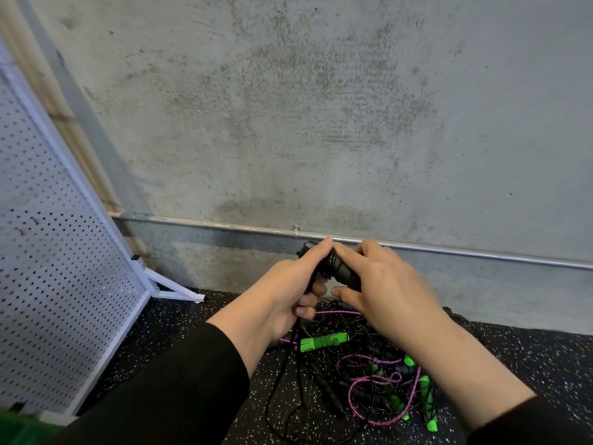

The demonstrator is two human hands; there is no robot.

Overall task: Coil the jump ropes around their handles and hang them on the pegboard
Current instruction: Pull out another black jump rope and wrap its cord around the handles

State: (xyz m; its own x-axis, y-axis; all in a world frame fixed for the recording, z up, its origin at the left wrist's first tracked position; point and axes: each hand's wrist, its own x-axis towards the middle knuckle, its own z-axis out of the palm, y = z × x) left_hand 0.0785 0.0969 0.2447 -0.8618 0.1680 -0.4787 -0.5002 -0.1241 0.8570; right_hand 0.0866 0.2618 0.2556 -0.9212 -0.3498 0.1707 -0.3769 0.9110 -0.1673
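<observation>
Coiling step: your left hand (288,293) and right hand (382,284) are both gripping the black jump-rope handles (345,272). Next, you are likely needing taut cord (290,374) wraps before reaching the pegboard (54,268).

black handles (340,268) held up (rope-wrapped), tangled ropes (369,377) on floor, white pegboard (64,268) left

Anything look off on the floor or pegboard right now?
Yes: the spare ropes lie in one tangled heap on the floor beneath both hands, black, pink and green strands crossing. The pegboard looks upright; nothing visibly hangs there.

free: bare floor (199,319) at 9 o'clock | blocked: rope tangle (369,374) at 5, pegboard (57,252) at 9, wall (321,123) at 12
</observation>
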